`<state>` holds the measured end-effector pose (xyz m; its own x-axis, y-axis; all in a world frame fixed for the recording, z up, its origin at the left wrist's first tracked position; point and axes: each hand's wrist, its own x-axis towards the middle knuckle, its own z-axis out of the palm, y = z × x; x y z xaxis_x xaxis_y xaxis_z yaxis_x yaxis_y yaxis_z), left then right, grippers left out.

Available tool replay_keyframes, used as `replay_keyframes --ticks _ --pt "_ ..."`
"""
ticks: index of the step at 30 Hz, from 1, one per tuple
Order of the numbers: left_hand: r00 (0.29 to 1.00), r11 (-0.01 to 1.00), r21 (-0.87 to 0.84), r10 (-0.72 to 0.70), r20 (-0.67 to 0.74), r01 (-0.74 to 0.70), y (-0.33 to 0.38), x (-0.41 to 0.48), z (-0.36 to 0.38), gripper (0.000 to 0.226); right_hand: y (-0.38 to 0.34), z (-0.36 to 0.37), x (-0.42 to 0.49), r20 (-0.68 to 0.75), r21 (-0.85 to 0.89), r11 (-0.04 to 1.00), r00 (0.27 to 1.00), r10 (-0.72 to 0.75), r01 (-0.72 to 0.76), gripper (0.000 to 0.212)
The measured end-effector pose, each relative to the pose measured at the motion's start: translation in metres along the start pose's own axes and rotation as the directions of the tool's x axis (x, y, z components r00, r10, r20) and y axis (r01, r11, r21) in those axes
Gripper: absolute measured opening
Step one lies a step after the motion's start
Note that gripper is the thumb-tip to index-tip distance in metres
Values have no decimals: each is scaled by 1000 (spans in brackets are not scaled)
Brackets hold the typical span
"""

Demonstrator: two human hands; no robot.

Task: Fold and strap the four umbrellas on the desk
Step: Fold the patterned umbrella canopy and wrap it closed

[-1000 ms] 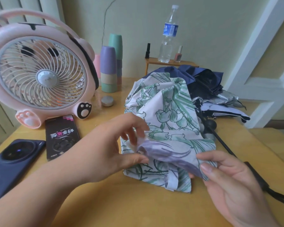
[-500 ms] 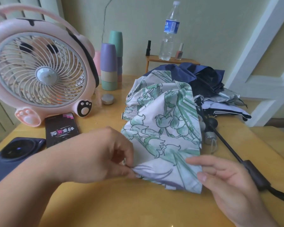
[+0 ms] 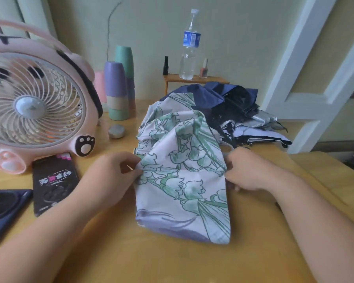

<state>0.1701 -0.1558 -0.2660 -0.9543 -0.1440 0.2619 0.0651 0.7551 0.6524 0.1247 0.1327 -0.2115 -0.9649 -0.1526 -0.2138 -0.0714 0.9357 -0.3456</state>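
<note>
Left hand point(image 3: 114, 176) and right hand point(image 3: 251, 170) fingers clamped on floral umbrella point(image 3: 184, 180) — we'd smooth pleats evenly before rolling.

wall point(image 3: 243, 37): pale yellow-green, plain, matte
crack point(image 3: 110, 25): thin dark line running down the wall, behind the counter's far left
door point(image 3: 307, 107): right side, white mouldings framing cream panels, seen at an angle
counter point(image 3: 172, 262): yellow wood, glossy, fills the lower frame
small wooden shelf point(image 3: 194, 80): low, on the counter's far edge, against the wall
second wooden surface point(image 3: 325, 166): same tone, just beside the counter's right edge
top-left corner point(image 3: 29, 15): pale green vertical folds, curtain or panel, cannot tell
light: soft, even, faint sheen on the counter
</note>
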Motion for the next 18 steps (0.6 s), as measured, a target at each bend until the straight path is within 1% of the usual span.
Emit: replay_keyframes --ticks 3,5,7,8,9,10,11,12,13,14,16,18 --pt "1000 999 -53 -8 1 8 -3 6 -1 26 -10 -15 2 61 15 998 997 -55 54 12" --pt "998 991 -129 -28 -60 20 -1 10 -3 25 -9 -24 2 106 30 994 988 -110 108 9" --pt "991 984 -180 -27 -132 3 -1 17 -3 23 -3 -31 2 96 95 979 978 -188 179 13" --pt "988 981 -193 -24 -153 -6 -2 20 -2 23 0 -32 2 65 176 961 972 -228 213 19" --pt "987 980 -198 -23 -162 -10 -4 22 -2 22 3 -30 3 22 304 923 966 -256 237 26" --pt "987 981 -194 -23 -160 -9 -6 24 0 20 7 -27 4 -27 464 851 964 -263 246 32" --pt "989 982 -187 -25 -146 -3 -9 25 1 19 12 -22 6 -73 587 774 968 -242 237 34" --pt "992 984 -179 -22 -122 0 -11 26 3 18 16 -17 8 -113 642 730 971 -211 233 33" --pt "995 987 -163 -19 -95 3 -14 26 4 19 21 -11 12 -145 629 740 971 -188 237 29" --pt "997 991 -137 -13 -73 3 -17 26 5 21 26 -5 14 -152 583 776 971 -187 240 24" --pt "999 996 -87 4 -48 -8 -21 27 5 27 31 4 19 -112 510 830 974 -197 227 15" --pt "999 998 -60 28 -33 -30 -21 26 6 28 30 8 21 -91 467 863 981 -172 194 11"
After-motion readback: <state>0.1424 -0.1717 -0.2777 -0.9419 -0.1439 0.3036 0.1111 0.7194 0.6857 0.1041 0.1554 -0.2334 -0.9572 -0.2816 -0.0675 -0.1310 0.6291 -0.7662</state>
